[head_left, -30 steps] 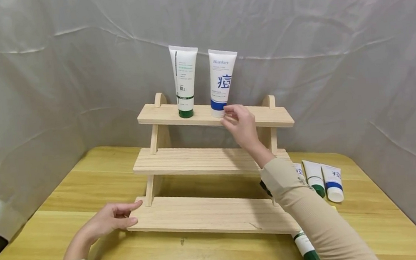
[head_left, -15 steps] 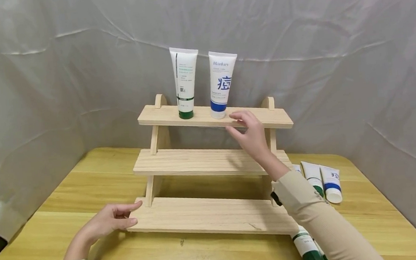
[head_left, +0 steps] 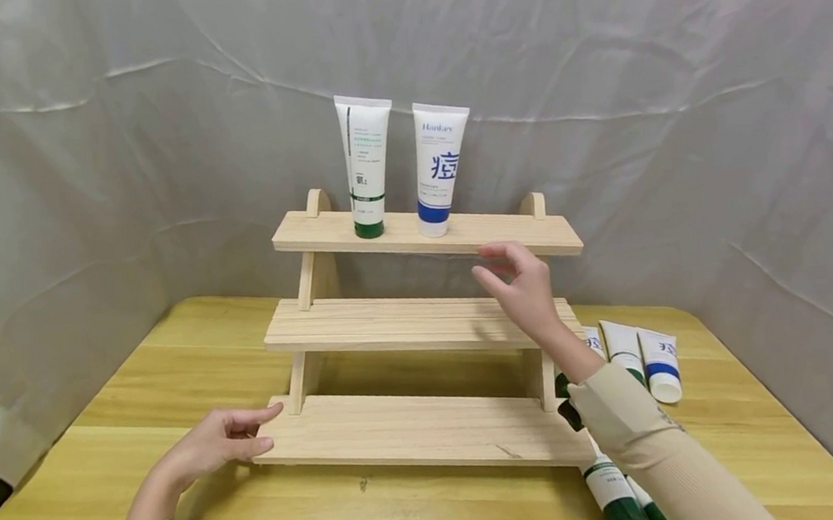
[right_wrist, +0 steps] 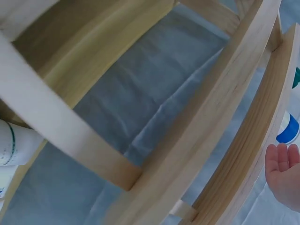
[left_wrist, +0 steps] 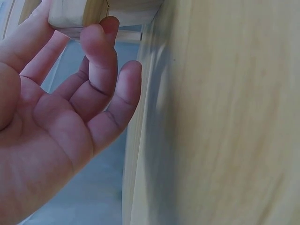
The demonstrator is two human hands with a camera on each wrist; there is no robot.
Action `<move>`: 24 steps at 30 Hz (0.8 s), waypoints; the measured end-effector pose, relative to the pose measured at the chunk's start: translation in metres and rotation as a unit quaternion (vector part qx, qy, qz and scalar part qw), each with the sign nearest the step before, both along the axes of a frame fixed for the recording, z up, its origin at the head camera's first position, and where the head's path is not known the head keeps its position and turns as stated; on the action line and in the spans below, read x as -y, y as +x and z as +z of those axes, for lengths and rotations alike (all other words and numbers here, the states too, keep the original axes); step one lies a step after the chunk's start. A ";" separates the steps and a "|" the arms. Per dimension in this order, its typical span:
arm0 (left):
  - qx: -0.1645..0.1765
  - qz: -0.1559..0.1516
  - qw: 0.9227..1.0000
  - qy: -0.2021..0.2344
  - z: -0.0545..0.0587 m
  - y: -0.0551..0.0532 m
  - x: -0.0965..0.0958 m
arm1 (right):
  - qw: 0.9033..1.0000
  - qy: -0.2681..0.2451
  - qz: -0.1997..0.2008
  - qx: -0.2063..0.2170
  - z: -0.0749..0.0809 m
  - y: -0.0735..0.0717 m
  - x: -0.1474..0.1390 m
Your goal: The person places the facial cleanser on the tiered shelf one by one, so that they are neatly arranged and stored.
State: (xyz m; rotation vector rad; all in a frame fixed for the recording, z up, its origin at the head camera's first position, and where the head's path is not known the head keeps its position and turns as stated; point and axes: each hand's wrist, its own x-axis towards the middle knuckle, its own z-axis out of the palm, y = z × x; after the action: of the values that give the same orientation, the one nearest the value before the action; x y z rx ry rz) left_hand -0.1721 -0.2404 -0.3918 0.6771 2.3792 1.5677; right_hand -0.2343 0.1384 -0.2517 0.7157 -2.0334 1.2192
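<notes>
A three-tier wooden display stand (head_left: 433, 432) stands on the table. My left hand (head_left: 212, 447) grips the left end of its bottom shelf, thumb at the front and index finger on top; in the left wrist view the other fingers (left_wrist: 101, 70) curl loosely beside the shelf end. Upright on the top shelf, caps down, are a white squeeze tube with a green cap (head_left: 365, 164) and, to its right, a white and blue squeeze tube (head_left: 441, 165). My right hand (head_left: 525, 287) hovers in front of the stand, below the top shelf's edge, fingers apart and holding nothing.
Several more squeeze tubes lie on the table to the right of the stand, among them a blue-banded one (head_left: 660, 362) and a green-capped one (head_left: 612, 492) partly behind the right sleeve (head_left: 652, 438). A grey cloth (head_left: 676, 143) hangs behind the table (head_left: 425, 510).
My right hand has let go of the white and blue tube's base and moved right and down, away from it. The tube stays upright on the top shelf. The left hand keeps its hold.
</notes>
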 end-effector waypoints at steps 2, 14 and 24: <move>0.000 -0.002 1.000 0.001 0.000 0.000 -0.001 | 1.000 0.000 -0.001 0.013 -0.006 -0.003 -0.007; 0.015 0.009 1.000 -0.010 -0.001 0.000 0.001 | 0.999 0.009 -0.016 0.035 -0.019 0.020 -0.033; 0.013 0.009 1.000 -0.017 -0.001 0.000 0.001 | 0.997 -0.004 -0.033 0.063 -0.045 0.021 -0.070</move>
State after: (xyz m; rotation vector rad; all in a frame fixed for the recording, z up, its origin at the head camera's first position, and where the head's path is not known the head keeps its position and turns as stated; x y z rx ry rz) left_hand -0.1723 -0.2418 -0.3925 0.6265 2.3946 1.5309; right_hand -0.2133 0.2085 -0.2971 0.5746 -2.1360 1.2626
